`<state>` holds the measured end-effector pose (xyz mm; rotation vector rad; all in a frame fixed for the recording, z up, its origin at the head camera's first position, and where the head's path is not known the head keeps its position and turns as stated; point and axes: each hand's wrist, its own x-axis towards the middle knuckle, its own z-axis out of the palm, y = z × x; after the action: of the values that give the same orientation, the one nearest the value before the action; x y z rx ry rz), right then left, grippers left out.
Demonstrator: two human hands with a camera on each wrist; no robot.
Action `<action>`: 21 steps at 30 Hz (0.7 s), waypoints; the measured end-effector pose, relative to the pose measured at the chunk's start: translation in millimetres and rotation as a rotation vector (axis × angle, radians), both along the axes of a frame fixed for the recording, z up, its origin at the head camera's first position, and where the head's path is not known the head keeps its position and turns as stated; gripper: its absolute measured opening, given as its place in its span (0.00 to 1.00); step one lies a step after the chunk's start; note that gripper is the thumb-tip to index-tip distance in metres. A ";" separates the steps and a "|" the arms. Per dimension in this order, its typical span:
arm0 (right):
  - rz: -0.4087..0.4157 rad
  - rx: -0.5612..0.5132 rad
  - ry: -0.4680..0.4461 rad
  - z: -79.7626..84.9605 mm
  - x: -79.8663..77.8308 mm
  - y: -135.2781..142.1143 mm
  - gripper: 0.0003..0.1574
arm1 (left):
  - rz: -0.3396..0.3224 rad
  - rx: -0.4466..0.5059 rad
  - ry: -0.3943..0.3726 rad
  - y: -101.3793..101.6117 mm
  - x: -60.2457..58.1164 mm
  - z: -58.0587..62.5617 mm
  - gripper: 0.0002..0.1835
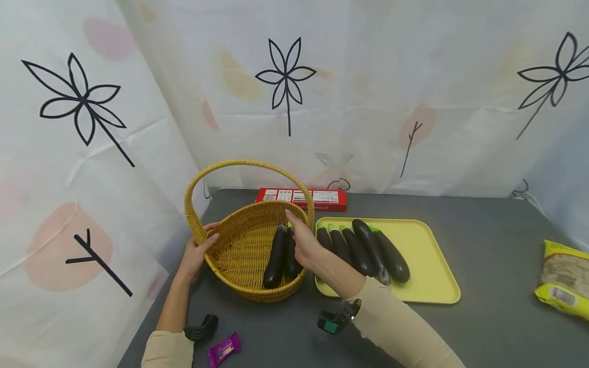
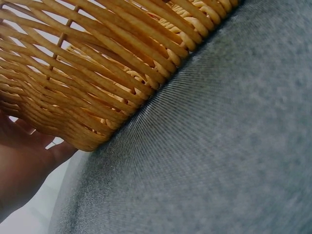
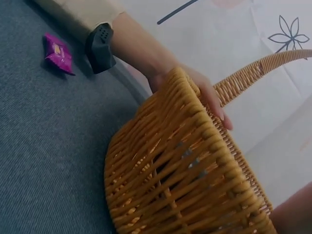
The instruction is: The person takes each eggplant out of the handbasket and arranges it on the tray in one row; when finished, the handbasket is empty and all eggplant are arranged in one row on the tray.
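A yellow wicker basket [image 1: 244, 250] with a tall arched handle stands on the table. My left hand [image 1: 195, 255] grips its left rim, thumb over the edge; the right wrist view shows this hand [image 3: 197, 87] from across the basket. Inside, a dark eggplant [image 1: 274, 258] lies along the right side. Next to it is a second eggplant [image 1: 291, 258] with a green stem end, which my right hand [image 1: 306, 243] holds, reaching over the right rim. Most of that hand's fingers are hidden. The left wrist view shows the basket's woven side [image 2: 97, 63] close up.
Right of the basket, a yellow tray [image 1: 428, 260] bears several eggplants [image 1: 391, 255]. A red box [image 1: 329, 199] lies behind the basket. A purple wrapped candy [image 1: 224, 350] is near the front left, a yellow-and-clear bag [image 1: 563, 281] at the far right. Patterned white cloth [image 1: 368, 102] hangs behind.
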<state>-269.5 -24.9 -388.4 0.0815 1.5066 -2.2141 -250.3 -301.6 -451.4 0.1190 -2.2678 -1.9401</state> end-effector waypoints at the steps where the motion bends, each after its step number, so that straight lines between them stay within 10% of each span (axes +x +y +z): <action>1: -0.014 0.010 -0.003 0.2 -0.7 -0.7 0.44 | -0.001 -0.001 0.003 0.3 -0.3 -0.1 0.26; 21: 0.080 0.315 0.032 -2.4 -13.1 -9.2 0.35 | -0.009 -0.015 0.007 0.7 0.6 1.4 0.26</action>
<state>-282.6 -34.1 -390.8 0.0828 1.8327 -1.9084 -249.8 -300.9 -450.0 0.0995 -2.2817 -1.9248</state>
